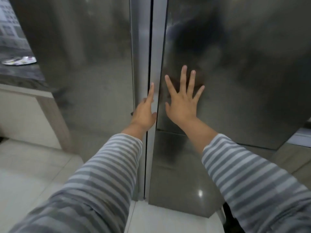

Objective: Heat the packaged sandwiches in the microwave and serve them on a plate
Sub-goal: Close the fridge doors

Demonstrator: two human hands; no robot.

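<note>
A tall steel two-door fridge fills the view. Its left door and right door meet at a narrow dark gap in the middle. My right hand lies flat with spread fingers on the right door. My left hand reaches into the gap by the left door's edge, index finger straight along it; its other fingers are hidden. No sandwiches, microwave or plate are in sight.
A dark stone counter stands at the left with a white patterned packet on it. A pale cabinet side sits below the counter. Light floor tiles spread under my arms.
</note>
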